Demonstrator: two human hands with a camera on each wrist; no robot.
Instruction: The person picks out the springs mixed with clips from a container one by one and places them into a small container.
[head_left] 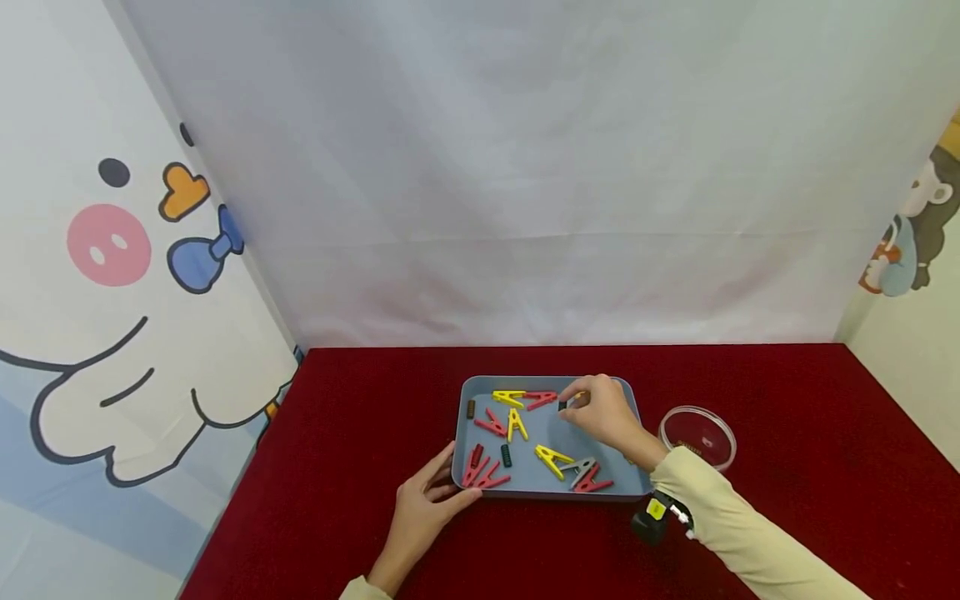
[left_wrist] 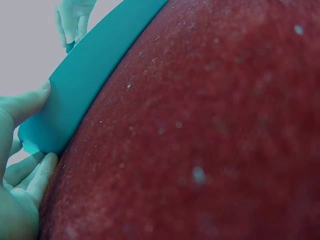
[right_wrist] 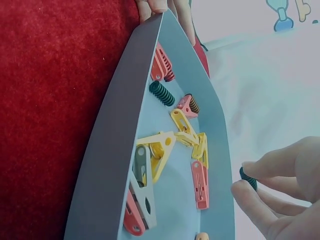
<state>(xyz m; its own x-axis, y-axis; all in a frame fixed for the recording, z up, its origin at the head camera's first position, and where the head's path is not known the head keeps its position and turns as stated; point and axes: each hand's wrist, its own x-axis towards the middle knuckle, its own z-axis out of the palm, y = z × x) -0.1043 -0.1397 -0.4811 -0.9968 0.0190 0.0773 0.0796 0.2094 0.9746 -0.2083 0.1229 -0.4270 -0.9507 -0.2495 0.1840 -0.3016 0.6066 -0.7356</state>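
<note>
My right hand [head_left: 600, 408] pinches a small dark green coil spring [right_wrist: 248, 178] between thumb and index finger, over the far right part of a grey-blue tray [head_left: 540, 493]. The left hand [head_left: 423, 508] holds the tray's near left corner, its thumb along the front wall and the other fingers around the left side. In the tray lie yellow clips [head_left: 551, 460], red clips [head_left: 492, 423] and a grey clip [head_left: 581, 472]. Among them are another dark green spring [head_left: 506, 455], a dark red spring [head_left: 477, 455] and a brown spring [head_left: 470, 409].
A round clear dish [head_left: 731, 446] stands right of the tray, with a gold-coloured coil showing inside. A red cloth [head_left: 375, 400] covers the table. White curtain [head_left: 525, 167] hangs behind, and a cartoon-printed panel [head_left: 112, 333] stands at the left.
</note>
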